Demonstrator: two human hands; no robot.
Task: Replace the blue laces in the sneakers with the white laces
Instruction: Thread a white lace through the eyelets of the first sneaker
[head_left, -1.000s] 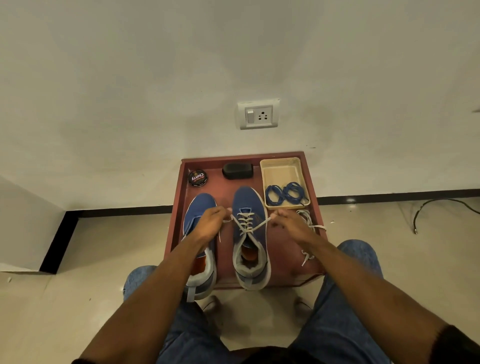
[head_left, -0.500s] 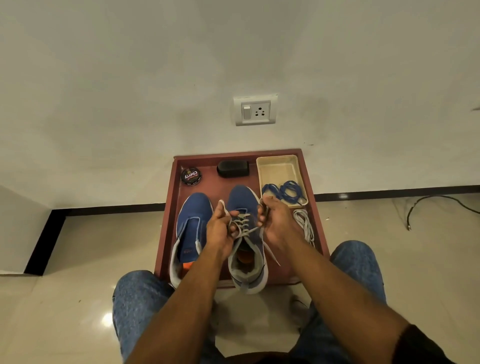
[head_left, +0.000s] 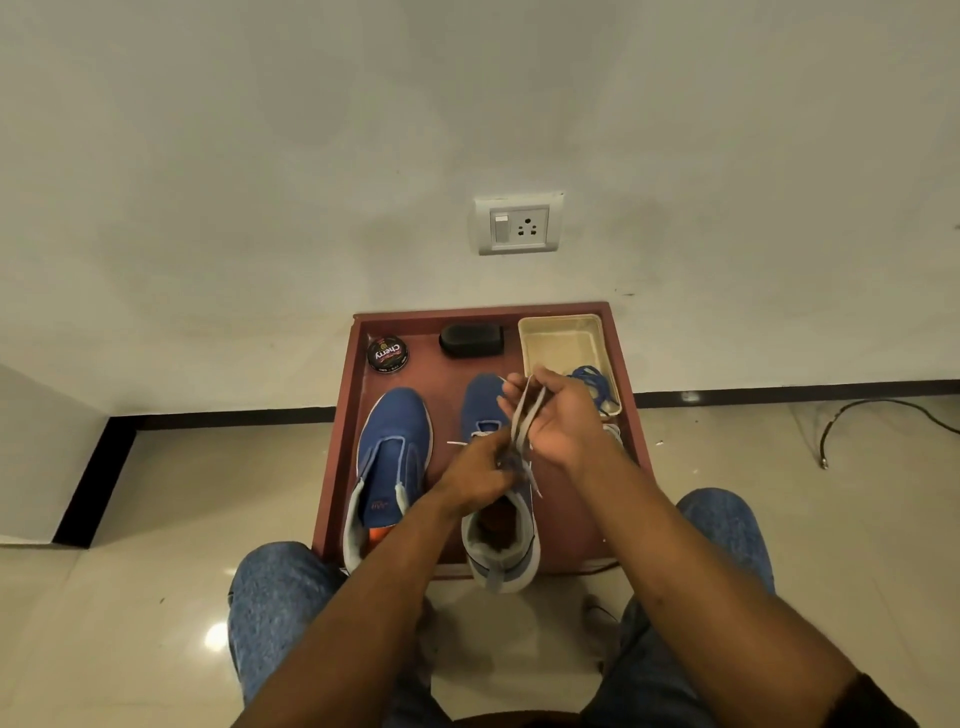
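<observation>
Tying white lace, both hands apparently pinching.

Tray floor bare between the two sneakers; passage there. Left sneaker unlaced, nothing above it. Both hands crowd over right sneaker, blocking its eyelets. Far edge: polish tin, black brush, beige dish in a row. Raised tray rim bounds all sides.
</observation>
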